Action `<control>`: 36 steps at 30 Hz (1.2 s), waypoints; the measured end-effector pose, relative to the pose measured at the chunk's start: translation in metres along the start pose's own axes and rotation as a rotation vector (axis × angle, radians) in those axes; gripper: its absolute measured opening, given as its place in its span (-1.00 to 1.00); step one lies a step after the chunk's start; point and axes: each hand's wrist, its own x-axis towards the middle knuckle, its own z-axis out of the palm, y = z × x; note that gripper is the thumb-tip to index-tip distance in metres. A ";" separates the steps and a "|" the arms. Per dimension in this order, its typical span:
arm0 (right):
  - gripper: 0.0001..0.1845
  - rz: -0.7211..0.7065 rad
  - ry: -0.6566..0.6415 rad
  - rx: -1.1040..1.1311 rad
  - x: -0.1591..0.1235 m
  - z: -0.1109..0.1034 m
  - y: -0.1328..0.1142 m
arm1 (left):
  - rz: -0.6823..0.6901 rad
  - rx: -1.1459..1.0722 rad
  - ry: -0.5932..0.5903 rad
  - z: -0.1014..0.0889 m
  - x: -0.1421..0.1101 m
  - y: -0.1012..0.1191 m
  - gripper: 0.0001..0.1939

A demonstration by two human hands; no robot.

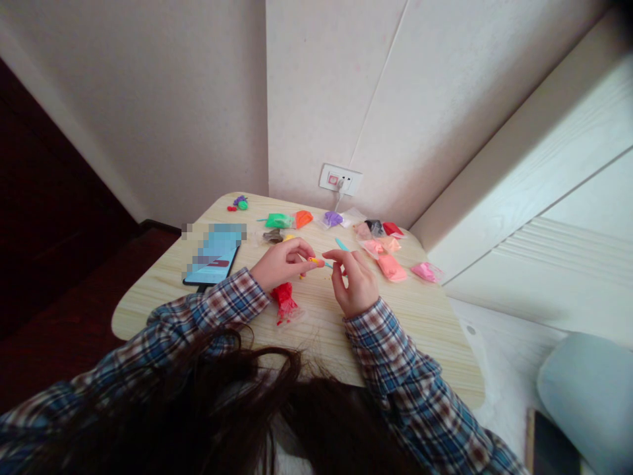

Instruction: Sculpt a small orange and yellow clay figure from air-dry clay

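Between finger and thumb, my left hand (285, 262) pinches a small yellow-orange piece of modelling clay (316, 262). My right hand (357, 280) is closed on a thin light-blue modelling tool (329, 265), its tip at the right end of the clay piece. Fingers cover most of the tool. Below my left hand lies a torn bag of red clay (285, 303). Beyond my right hand a flat blue tool (341, 244) rests on the table. A bit of yellow clay (289, 240) shows behind my left fingers.
A tablet or phone (215, 254) lies at the left of the wooden table (410, 330). Bags of green clay (279, 220), purple clay (333, 219) and peach clay (391, 268) stretch along the back and right. Small shaped clay pieces (242, 205) sit at the far left corner. A wall socket (341, 179) holds a plug.
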 end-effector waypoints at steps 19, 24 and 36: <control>-0.62 -0.139 -0.016 -0.029 0.001 -0.002 0.001 | -0.002 -0.034 -0.012 -0.001 0.000 0.001 -0.77; -0.63 -0.116 -0.016 -0.013 0.001 -0.003 0.001 | 0.000 -0.057 -0.015 -0.001 0.001 0.000 -0.76; -0.79 -0.085 -0.046 0.000 0.002 0.003 0.005 | 0.001 -0.057 -0.020 -0.002 0.000 -0.001 -0.70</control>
